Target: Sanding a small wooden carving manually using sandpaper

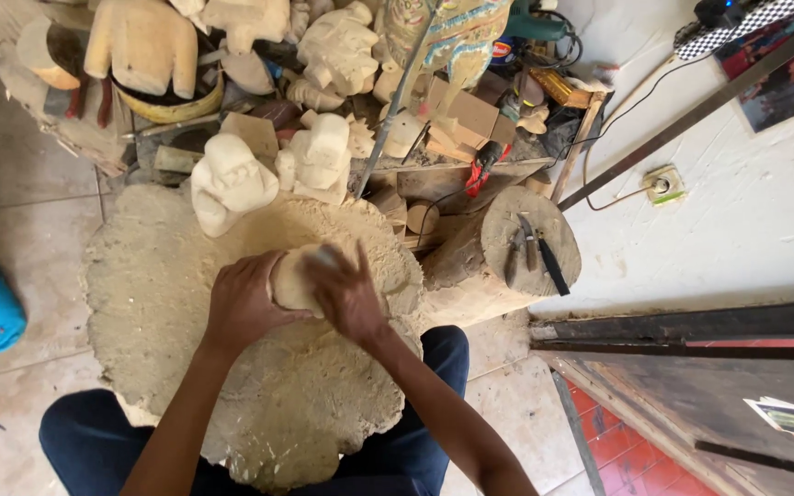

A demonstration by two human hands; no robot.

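Sawdust coats the broad, rough round wooden slab (pixel 167 303) across my lap. On it sits the pale, smooth rounded wood carving (pixel 294 278): my left hand (pixel 243 308) has its fingers clenched around it, my right hand (pixel 349 296) presses spread fingers against it.

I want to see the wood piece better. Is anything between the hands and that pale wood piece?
Nothing visible is. The left hand grips the pale wood piece from its left side, and the right hand lies over its right side, blurred. Both touch it directly, above the dusty round block.
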